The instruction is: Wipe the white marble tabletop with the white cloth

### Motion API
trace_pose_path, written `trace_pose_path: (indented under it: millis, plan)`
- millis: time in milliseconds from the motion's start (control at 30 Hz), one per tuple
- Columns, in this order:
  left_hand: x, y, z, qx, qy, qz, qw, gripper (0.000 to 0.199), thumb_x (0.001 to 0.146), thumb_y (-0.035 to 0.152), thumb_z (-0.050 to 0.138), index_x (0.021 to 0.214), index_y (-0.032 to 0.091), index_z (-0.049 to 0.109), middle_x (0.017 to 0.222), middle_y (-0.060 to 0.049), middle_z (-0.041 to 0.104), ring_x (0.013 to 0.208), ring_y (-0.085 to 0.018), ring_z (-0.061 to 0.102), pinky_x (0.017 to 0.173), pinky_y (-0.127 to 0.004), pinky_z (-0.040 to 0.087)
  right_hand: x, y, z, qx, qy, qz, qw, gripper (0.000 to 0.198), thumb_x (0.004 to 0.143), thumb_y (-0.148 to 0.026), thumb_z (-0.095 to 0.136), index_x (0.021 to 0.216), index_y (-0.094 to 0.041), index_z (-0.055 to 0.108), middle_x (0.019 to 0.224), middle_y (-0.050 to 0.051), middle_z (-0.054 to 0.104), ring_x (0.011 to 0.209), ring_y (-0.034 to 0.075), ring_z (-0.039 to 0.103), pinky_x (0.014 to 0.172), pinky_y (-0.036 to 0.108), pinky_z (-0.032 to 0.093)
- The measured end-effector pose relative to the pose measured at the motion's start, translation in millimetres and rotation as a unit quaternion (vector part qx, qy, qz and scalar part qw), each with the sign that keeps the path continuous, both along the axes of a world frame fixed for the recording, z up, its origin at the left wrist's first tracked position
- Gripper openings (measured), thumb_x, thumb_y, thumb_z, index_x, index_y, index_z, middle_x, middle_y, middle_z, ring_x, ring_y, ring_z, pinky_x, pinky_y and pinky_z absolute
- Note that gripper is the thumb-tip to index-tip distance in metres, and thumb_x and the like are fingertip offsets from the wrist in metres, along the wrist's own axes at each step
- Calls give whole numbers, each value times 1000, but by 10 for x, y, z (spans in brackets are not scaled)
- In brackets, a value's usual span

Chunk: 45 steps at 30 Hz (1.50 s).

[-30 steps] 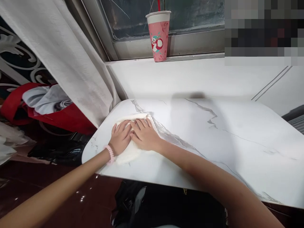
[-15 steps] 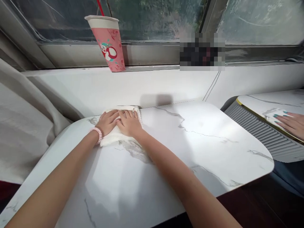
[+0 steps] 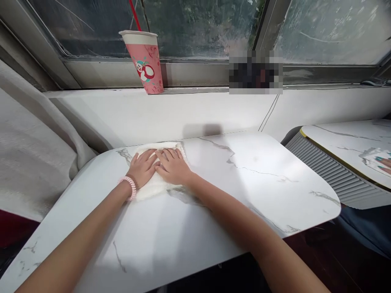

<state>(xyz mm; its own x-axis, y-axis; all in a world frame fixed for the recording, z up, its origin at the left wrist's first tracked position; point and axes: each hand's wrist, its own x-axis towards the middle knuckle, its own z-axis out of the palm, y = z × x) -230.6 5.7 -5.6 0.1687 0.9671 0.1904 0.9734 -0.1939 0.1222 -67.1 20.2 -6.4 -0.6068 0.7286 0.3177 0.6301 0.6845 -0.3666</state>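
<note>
A cream-white cloth is spread on the white marble-patterned tabletop, close to the wall side. My left hand lies flat on the cloth's left part, fingers stretched; a pink coiled band circles that wrist. Beside it, my right hand presses flat on the cloth's right part with fingers spread. The left fingertips and the right thumb come close together, and the hands hide the cloth's middle.
On the window ledge stands a pink paper cup with a red straw. A blurred dark object is farther right, wires below it. At right, another person's hand rests on a second table. A pale curtain hangs left.
My hands and the cloth have slid a little back from the wall, toward me. The other person's hand has shifted right, partly out of view. The camera view has moved slightly.
</note>
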Motion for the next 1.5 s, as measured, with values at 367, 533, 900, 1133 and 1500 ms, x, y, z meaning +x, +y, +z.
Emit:
trace_pose_path:
  millis: [367, 533, 900, 1133, 1500]
  plan:
    - [830, -2089, -78, 104, 63, 11, 993, 54, 95, 30, 25, 130, 9, 60, 143, -19, 51, 138, -33, 39, 113, -59, 22, 853, -1619, 91, 0, 14, 140, 990, 62, 91, -39, 46, 144, -7, 40, 148, 20, 38, 140, 32, 27, 120, 55, 12]
    - [1090, -2431, -31, 115, 54, 58, 990, 54, 94, 32, 28, 129, 8, 62, 140, -22, 53, 133, -36, 44, 113, -61, 20, 1011, -1937, 133, -24, -10, 168, 986, 66, 91, -36, 45, 148, -6, 33, 153, 21, 32, 143, 35, 22, 120, 57, 12]
    - [1095, -2023, 6, 49, 140, 8, 989, 58, 95, 28, 23, 137, 0, 51, 143, -27, 48, 135, -42, 41, 104, -71, 29, 1033, -1631, 162, -2, -39, 143, 989, 63, 90, -31, 41, 147, -3, 36, 151, 21, 36, 142, 33, 25, 120, 55, 14]
    - [913, -1300, 91, -44, 139, -46, 988, 57, 97, 27, 22, 145, 2, 38, 150, -25, 38, 143, -37, 30, 109, -69, 23, 890, -1158, 72, 18, -50, 66, 996, 61, 92, -32, 37, 146, -3, 37, 149, 21, 38, 140, 33, 28, 118, 56, 14]
    - [840, 12, 63, -63, 37, -55, 996, 54, 99, 33, 24, 149, 16, 32, 157, -14, 32, 146, -27, 23, 116, -62, 10, 805, -62, 26, 8, -58, -21, 998, 58, 94, -31, 34, 149, -9, 35, 149, 17, 39, 139, 29, 29, 116, 50, 16]
